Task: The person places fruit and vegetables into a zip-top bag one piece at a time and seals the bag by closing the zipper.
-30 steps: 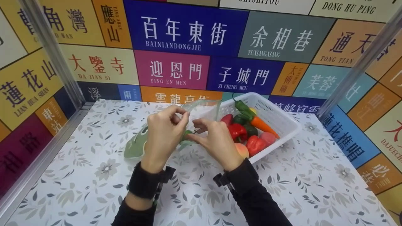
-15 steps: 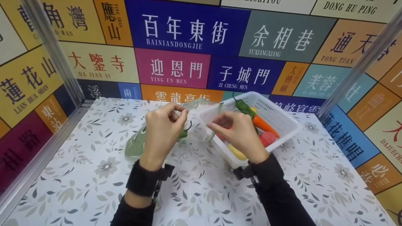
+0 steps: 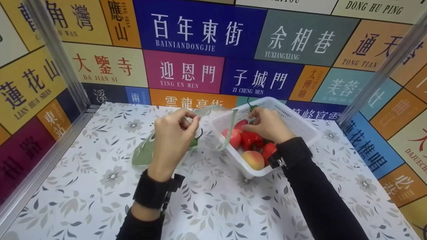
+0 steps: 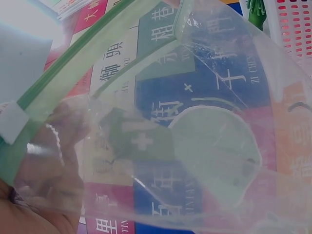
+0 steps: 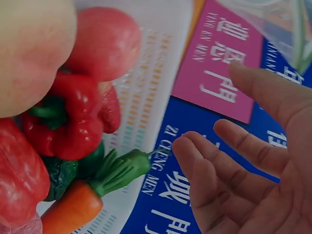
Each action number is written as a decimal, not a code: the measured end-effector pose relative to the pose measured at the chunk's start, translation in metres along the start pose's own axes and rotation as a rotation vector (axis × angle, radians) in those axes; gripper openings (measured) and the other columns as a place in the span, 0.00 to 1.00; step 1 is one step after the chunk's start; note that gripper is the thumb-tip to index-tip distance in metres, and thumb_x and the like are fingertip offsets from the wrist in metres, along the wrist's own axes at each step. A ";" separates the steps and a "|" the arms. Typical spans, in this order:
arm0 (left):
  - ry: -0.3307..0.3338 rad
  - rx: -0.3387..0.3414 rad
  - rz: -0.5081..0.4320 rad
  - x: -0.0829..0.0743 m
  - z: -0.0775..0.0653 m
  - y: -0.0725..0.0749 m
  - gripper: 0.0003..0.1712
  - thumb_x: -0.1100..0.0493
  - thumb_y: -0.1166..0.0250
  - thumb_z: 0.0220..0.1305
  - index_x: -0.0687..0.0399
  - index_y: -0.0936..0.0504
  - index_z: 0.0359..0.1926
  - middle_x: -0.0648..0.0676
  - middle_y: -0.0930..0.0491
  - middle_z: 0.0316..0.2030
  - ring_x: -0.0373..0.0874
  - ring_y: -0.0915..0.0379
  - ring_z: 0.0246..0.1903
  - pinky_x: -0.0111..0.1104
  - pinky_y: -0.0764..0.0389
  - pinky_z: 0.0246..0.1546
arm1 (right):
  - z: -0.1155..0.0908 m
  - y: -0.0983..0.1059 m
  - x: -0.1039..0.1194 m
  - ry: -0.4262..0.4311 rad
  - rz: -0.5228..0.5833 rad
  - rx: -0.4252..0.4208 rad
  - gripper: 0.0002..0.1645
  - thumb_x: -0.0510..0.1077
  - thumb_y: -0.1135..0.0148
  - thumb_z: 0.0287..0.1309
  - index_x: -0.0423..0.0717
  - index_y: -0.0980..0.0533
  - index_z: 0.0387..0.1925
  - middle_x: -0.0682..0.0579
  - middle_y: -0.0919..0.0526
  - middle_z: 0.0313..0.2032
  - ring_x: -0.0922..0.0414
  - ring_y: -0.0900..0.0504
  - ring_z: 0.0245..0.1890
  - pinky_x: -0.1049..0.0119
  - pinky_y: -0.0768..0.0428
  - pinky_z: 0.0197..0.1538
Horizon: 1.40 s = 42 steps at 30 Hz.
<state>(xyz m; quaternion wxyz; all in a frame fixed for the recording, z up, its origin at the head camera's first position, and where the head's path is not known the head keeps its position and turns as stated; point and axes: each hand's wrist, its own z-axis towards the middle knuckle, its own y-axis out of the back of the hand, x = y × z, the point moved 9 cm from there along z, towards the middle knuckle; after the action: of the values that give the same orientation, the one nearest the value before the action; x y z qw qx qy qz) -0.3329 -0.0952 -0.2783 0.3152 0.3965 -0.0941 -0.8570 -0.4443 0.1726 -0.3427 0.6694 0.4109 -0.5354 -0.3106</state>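
Observation:
My left hand [image 3: 173, 141] pinches the upper edge of a clear zip bag [image 3: 215, 141] with a green rim. In the left wrist view the bag spreads before the hand, its white slider [image 4: 12, 122] near the thumb. Beside the hand in the head view, a dark-stemmed green pepper [image 3: 193, 143] shows, apparently inside the bag. My right hand [image 3: 272, 125] is over a white basket [image 3: 308, 128], fingers loosely bent and nothing between them. A red bell pepper [image 5: 73, 117] and a carrot [image 5: 78, 209] lie near it; in the head view the hand hides the carrot.
Also in the basket are a peach [image 3: 252, 160], a pinkish-red round fruit [image 3: 233, 138] and more red and green produce. A patterned cloth [image 3: 213, 206] covers the table. Behind it stands a wall of lettered panels [image 3: 196, 30], with metal posts [image 3: 63, 56] at the corners.
My right hand has moved away from the green pepper and the bag opening, rightwards over the basket. My left hand stays nearly in place, still pinching the bag.

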 end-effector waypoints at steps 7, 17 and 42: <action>0.004 0.016 0.008 -0.001 -0.001 -0.002 0.06 0.58 0.32 0.64 0.55 0.12 0.34 0.47 0.21 0.15 0.36 0.32 0.14 0.26 0.32 0.18 | 0.021 -0.043 0.014 0.033 -0.118 0.172 0.35 0.55 0.25 0.53 0.47 0.24 0.60 0.45 0.15 0.46 0.49 0.20 0.40 0.54 0.18 0.52; 0.012 0.021 -0.008 -0.001 0.000 -0.003 0.06 0.59 0.32 0.64 0.56 0.12 0.34 0.48 0.22 0.15 0.36 0.34 0.13 0.25 0.34 0.17 | 0.038 -0.092 0.006 -0.014 -0.224 0.260 0.17 0.51 0.34 0.59 0.47 0.20 0.47 0.47 0.16 0.37 0.49 0.19 0.31 0.57 0.18 0.41; 0.010 0.020 0.002 0.001 0.000 -0.001 0.06 0.58 0.32 0.65 0.55 0.13 0.34 0.47 0.22 0.15 0.36 0.34 0.14 0.26 0.35 0.16 | 0.025 -0.072 0.005 0.033 -0.105 0.197 0.33 0.55 0.24 0.50 0.48 0.25 0.55 0.48 0.18 0.36 0.50 0.20 0.34 0.60 0.20 0.41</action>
<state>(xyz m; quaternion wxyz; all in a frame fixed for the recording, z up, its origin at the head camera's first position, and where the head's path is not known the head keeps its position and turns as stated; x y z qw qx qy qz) -0.3338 -0.0949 -0.2797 0.3127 0.4040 -0.1015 -0.8536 -0.4655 0.1294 -0.4016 0.6175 0.5072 -0.5299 -0.2842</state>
